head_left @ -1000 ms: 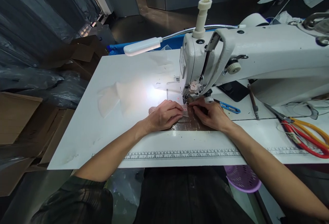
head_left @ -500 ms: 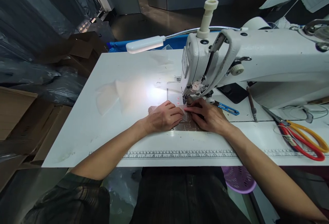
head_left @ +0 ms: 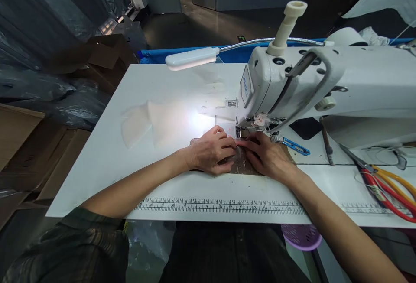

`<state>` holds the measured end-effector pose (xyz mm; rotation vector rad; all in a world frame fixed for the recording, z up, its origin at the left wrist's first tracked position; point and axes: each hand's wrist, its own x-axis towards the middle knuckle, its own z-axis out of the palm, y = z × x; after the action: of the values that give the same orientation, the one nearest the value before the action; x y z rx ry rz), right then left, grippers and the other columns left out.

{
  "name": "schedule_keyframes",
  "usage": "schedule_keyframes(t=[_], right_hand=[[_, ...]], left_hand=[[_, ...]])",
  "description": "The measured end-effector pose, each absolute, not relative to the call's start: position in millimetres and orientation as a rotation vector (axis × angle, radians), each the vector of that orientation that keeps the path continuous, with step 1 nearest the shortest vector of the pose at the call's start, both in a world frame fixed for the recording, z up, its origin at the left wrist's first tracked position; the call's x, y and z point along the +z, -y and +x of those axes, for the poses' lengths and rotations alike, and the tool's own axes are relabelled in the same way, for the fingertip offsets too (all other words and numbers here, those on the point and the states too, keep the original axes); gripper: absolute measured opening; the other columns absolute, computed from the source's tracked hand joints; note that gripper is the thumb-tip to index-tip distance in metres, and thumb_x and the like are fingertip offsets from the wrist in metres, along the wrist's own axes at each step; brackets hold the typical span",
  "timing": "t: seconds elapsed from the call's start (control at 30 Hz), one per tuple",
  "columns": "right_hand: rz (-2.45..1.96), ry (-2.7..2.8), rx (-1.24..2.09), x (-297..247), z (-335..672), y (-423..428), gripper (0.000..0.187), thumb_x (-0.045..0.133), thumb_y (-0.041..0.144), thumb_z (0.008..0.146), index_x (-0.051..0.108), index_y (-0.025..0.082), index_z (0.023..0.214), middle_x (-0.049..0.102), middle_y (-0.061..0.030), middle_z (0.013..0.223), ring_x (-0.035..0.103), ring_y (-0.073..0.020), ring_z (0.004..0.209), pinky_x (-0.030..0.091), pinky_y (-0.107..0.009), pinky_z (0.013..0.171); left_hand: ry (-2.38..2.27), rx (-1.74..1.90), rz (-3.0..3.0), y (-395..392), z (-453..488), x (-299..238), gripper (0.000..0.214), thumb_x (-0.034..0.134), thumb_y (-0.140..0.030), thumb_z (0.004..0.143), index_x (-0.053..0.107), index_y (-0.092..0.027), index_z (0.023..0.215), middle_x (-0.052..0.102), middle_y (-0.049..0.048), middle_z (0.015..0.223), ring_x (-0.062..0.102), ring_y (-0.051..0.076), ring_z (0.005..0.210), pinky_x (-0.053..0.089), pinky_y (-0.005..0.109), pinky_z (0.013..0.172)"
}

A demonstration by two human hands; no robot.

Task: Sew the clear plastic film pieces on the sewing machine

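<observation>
My left hand [head_left: 212, 151] rests in front of the sewing machine [head_left: 260, 79], its fingers curled in and closed at the edge of a thin clear-brown sheet [head_left: 243, 167]. What its fingertips hold, if anything, is hidden. My right hand [head_left: 268, 155] lies on the right part of that sheet, thumb and index finger reaching toward my left fingertips, just before the presser foot [head_left: 242, 132]. A small, pale sheer piece seems to lie between the fingertips, too faint to make out well.
Sheer cloth pieces [head_left: 134, 125] lie on the white table [head_left: 97, 174] at left. A blue thread snipper [head_left: 295, 146] and red-and-orange scissors [head_left: 386, 187] are at right. A lamp [head_left: 191, 58] hangs over the table. A printed ruler [head_left: 208, 206] runs along the front edge.
The view has shifted, so the machine appears larger and farther right. My left fingers have curled in more and drawn slightly toward me; my right hand stays by the presser foot.
</observation>
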<state>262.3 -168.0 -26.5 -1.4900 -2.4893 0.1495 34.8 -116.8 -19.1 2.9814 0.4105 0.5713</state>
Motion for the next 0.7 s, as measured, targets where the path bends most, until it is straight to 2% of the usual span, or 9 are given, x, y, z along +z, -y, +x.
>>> schedule_keyframes(t=[0.07, 0.2, 0.4, 0.57, 0.7], right_hand=[[-1.517, 2.478, 0.154, -27.9, 260.3, 167.7, 0.041, 0.043, 0.032, 0.094, 0.066, 0.026, 0.128, 0.067, -0.0129, 0.108, 0.064, -0.0228, 0.079, 0.04, -0.027, 0.051], [-1.565, 2.432, 0.165, -31.3, 258.9, 167.9, 0.042, 0.041, 0.031, 0.095, 0.066, 0.024, 0.129, 0.066, -0.0137, 0.104, 0.064, -0.0263, 0.09, 0.045, -0.028, 0.054], [-1.487, 2.405, 0.303, -26.2, 259.1, 169.9, 0.042, 0.042, 0.033, 0.096, 0.064, 0.024, 0.131, 0.066, -0.0146, 0.104, 0.064, -0.0293, 0.098, 0.055, -0.037, 0.071], [-1.472, 2.387, 0.297, -25.1, 259.1, 170.4, 0.042, 0.041, 0.032, 0.097, 0.066, 0.02, 0.129, 0.066, -0.0164, 0.106, 0.064, -0.0303, 0.1, 0.057, -0.04, 0.078], [-1.428, 2.39, 0.327, -25.6, 261.5, 172.8, 0.04, 0.041, 0.032, 0.097, 0.068, 0.023, 0.126, 0.064, -0.0159, 0.115, 0.065, -0.0269, 0.095, 0.058, -0.037, 0.072]], left_hand=[[-0.441, 0.6, 2.97, 117.7, 34.5, -21.0, 0.022, 0.053, -0.032, 0.087, 0.07, -0.018, 0.091, 0.069, 0.0081, 0.096, 0.055, 0.02, 0.076, 0.043, 0.043, 0.08], [-0.49, 0.627, 2.955, 118.7, 33.3, -22.7, 0.022, 0.054, -0.03, 0.086, 0.07, -0.018, 0.095, 0.069, 0.0085, 0.098, 0.056, 0.021, 0.078, 0.044, 0.045, 0.085], [-0.521, 0.597, 2.978, 116.1, 32.4, -20.1, 0.025, 0.054, -0.031, 0.088, 0.07, -0.016, 0.099, 0.069, 0.0087, 0.099, 0.057, 0.021, 0.079, 0.044, 0.045, 0.092], [-0.539, 0.541, 2.993, 114.2, 31.5, -18.4, 0.03, 0.053, -0.035, 0.089, 0.069, -0.014, 0.105, 0.068, 0.0109, 0.109, 0.058, 0.023, 0.084, 0.044, 0.045, 0.09], [-0.549, 0.475, 3.032, 112.3, 30.3, -18.3, 0.036, 0.052, -0.038, 0.09, 0.067, -0.012, 0.11, 0.065, 0.0129, 0.12, 0.058, 0.025, 0.088, 0.043, 0.044, 0.084]])
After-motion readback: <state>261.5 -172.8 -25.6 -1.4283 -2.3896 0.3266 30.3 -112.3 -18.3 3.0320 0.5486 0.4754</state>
